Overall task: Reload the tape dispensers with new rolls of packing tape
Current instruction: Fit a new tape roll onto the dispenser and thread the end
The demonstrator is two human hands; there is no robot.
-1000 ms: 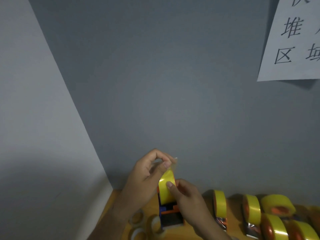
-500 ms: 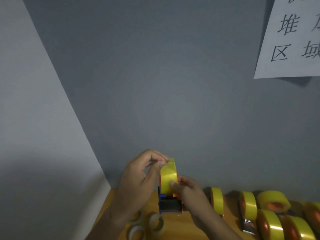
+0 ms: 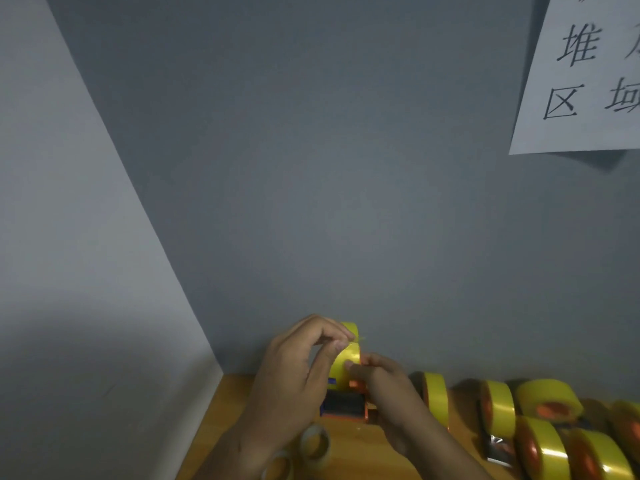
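A yellow tape roll [image 3: 344, 367] sits upright in an orange and blue tape dispenser [image 3: 344, 405] standing on the wooden table [image 3: 360, 452] by the wall. My left hand [image 3: 294, 379] pinches the loose tape end at the top of the roll between thumb and fingertips. My right hand [image 3: 381, 386] grips the dispenser and roll from the right side, thumb pressed on the roll's face.
Several loaded yellow dispensers [image 3: 498, 407] line the table to the right. Empty cardboard cores [image 3: 315, 443] lie in front at the left. A grey wall rises close behind, with a paper sign [image 3: 585, 74] at the upper right. The table's left edge meets a pale side wall.
My left hand's pinch has risen to the top of the roll, lifting the tape end. The view has shifted slightly, and the dispenser stays in place.
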